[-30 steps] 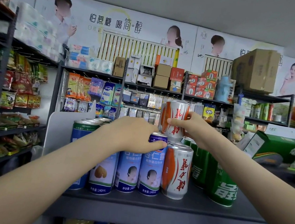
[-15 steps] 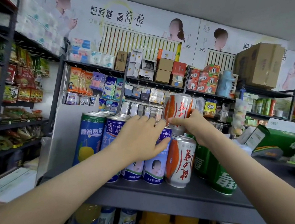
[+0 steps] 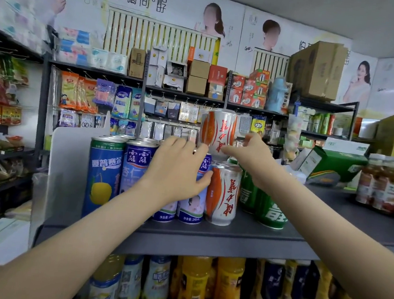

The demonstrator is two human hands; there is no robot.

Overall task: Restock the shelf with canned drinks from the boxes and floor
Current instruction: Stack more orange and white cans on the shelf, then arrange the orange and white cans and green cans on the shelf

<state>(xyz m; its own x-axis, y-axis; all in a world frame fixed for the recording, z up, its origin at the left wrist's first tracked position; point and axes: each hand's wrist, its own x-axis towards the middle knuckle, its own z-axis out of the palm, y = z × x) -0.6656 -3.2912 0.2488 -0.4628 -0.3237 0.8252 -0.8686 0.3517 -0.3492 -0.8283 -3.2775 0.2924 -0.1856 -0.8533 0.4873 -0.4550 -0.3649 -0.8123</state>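
Partway there: your right hand (image 3: pixel 251 155) pinches the top can (image 3: pixel 217 132) onto the stack, left hand (image 3: pixel 176 171) flat-fingered against blue cans (image 3: pixel 137 167); shelf (image 3: pixel 230 236) room left.

Bare left hand (image 3: pixel 176 171) and right hand (image 3: pixel 251 158), forearms seemingly uncovered.

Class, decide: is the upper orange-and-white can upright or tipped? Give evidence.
Upright. The upper can has its rim level on top and its sides vertical, held by the right hand.
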